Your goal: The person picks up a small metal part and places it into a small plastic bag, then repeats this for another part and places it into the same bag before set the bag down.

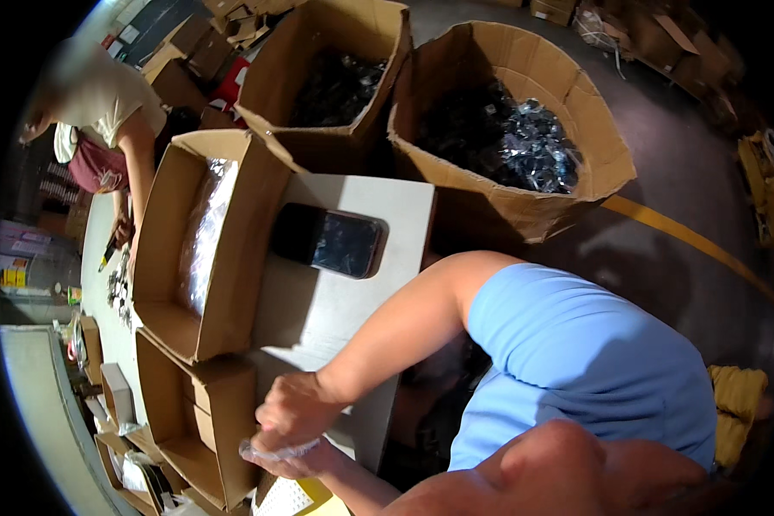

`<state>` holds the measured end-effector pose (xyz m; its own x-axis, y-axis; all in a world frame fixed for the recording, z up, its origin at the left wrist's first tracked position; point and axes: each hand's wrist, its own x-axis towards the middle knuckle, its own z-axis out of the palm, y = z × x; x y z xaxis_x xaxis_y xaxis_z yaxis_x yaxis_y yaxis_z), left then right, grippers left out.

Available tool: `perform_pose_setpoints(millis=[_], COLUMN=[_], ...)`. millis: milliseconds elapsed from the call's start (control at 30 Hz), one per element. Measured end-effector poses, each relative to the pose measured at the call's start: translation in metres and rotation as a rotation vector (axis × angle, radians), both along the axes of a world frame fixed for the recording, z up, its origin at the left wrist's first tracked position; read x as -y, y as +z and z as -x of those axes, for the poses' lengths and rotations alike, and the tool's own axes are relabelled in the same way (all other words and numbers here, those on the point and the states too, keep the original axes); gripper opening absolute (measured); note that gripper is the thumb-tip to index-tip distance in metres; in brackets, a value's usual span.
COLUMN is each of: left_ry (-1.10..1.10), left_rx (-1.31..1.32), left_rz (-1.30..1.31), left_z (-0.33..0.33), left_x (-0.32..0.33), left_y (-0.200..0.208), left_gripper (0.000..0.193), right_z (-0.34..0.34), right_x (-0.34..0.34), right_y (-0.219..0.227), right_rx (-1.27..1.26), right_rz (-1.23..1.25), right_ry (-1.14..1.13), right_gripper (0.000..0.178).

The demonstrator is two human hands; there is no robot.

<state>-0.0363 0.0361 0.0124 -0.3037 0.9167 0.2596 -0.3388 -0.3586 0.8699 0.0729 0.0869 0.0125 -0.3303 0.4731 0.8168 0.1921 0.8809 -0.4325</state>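
Observation:
My right hand (299, 411), at the end of the bent bare arm below a blue sleeve, is closed with its fingers pinched together. Just below it in the picture is my left hand (305, 462), partly covered by the right one and cut off from full sight. Between them is a small crumpled clear plastic bag (277, 451), gripped by both hands. Whether anything is inside the bag I cannot tell. Close to the hands stands an open cardboard box (236, 404) with cardboard pieces inside. A yellow sheet (322, 500) and a white perforated piece lie beneath my hands.
A black phone (348, 244) lies on the white table (404, 199). Beside it, a cardboard box (262, 206) holds clear plastic packing. Two large cartons (606, 146) contain dark, film-wrapped items. Across the table, a co-worker (133, 120) holds a black-and-yellow tool near small scattered parts.

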Motion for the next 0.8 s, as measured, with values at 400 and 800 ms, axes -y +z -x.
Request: perform_pose_setpoints(millis=[400, 800], left_ry=[0.124, 0.091], left_rx=[-0.472, 0.222], left_rz=[0.033, 0.174], left_z=[-0.026, 0.005], left_x=[-0.002, -0.006], left_y=[-0.009, -0.004], left_gripper=[0.029, 0.04], right_z=[-0.014, -0.001], right_x=[-0.027, 0.008], right_y=[0.022, 0.005], right_rx=[-0.139, -0.065], right_rz=[-0.253, -0.172], right_ry=[0.016, 0.254], right_gripper=[0.009, 0.03])
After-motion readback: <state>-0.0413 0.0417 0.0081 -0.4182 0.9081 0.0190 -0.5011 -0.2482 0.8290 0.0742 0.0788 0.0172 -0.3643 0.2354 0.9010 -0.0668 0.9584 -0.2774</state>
